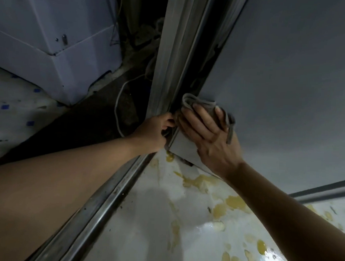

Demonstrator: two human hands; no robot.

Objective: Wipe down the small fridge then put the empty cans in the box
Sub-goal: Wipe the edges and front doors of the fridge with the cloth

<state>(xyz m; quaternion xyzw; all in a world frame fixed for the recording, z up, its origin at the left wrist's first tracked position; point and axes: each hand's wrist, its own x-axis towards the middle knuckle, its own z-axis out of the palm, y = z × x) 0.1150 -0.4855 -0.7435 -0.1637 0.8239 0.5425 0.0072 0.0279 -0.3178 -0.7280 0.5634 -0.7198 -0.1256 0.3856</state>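
Nearest, the floor (162, 220) is white w/ yellow stains, and a metal rail (111, 199) runs beside the left forearm. Right hand (211, 136) lies flat, fingers spread, pressing a grey cloth (207, 105) on the fridge (292, 77) side at its lower corner; left hand (155, 131) is curled on the door edge (171, 69). Farther left stands a white appliance (52, 32), w/ a cable (119, 98) on the dark floor between.

grey cloth (204, 106), pale grey fridge (292, 77), yellow-stained white floor (162, 220)
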